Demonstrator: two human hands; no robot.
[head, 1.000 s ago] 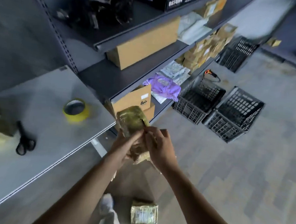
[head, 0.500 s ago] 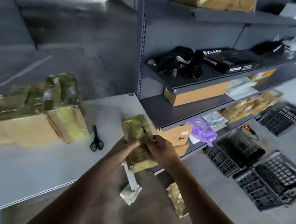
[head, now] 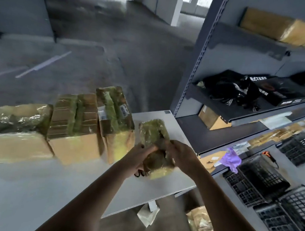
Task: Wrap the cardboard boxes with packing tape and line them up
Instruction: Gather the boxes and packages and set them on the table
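row of three wrapped boxes (head: 15, 134) (head: 75, 126) (head: 116, 120), fourth box (head: 153, 133) in two hands (head: 139, 157) (head: 181, 153)

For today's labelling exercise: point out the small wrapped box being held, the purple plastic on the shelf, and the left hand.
small wrapped box (head: 152, 131), head view, taped top face
purple plastic (head: 230, 158), head view, crumpled middle
left hand (head: 139, 156), head view, back of hand

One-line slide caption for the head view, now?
The left hand and right hand hold a tape-wrapped box at the table beside a row of wrapped boxes.
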